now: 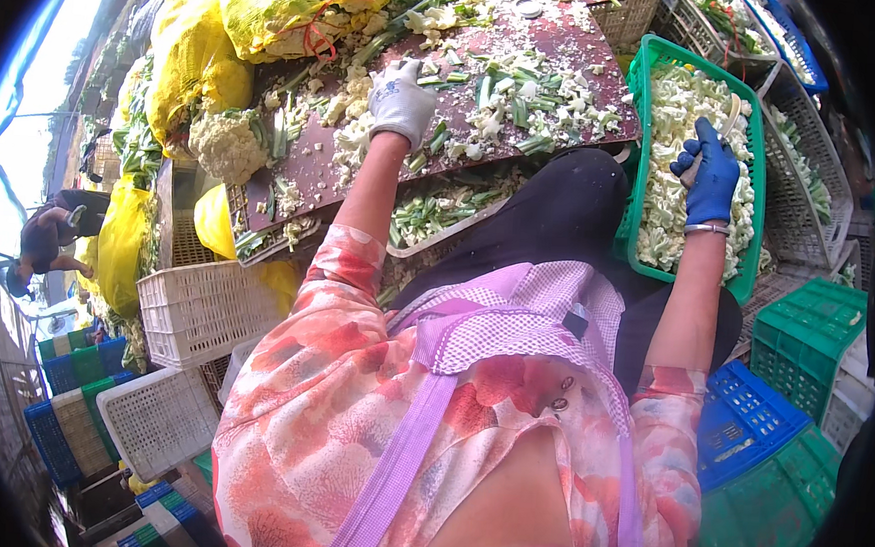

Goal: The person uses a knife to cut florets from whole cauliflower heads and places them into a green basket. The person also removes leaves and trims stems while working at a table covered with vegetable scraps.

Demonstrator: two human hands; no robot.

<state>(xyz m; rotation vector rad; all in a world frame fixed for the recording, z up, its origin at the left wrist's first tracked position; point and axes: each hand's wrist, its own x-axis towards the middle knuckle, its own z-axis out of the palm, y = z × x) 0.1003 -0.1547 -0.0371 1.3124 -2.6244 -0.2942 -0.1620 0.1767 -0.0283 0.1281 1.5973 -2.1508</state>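
Note:
My left hand (403, 102), in a white knit glove, rests with curled fingers over a dark red board (459, 38). Its fingertips are hidden, so I cannot tell if they hold anything. Cauliflower florets (357, 92) lie right beside it, with cut green stalks (519, 109) scattered to its right. My right hand (712, 177), gloved in blue, grips a small knife (734, 115) whose curved blade points away from me. That hand is above a green plastic crate (749, 240) filled with cut cauliflower (667, 148).
Yellow mesh sacks (295, 17) and a whole cauliflower head (227, 144) sit at the board's left end. Below its front edge is a tray of trimmings (441, 217). Stacked crates (202, 312) stand at left, others (801, 341) at right. Another person (56, 239) is far left.

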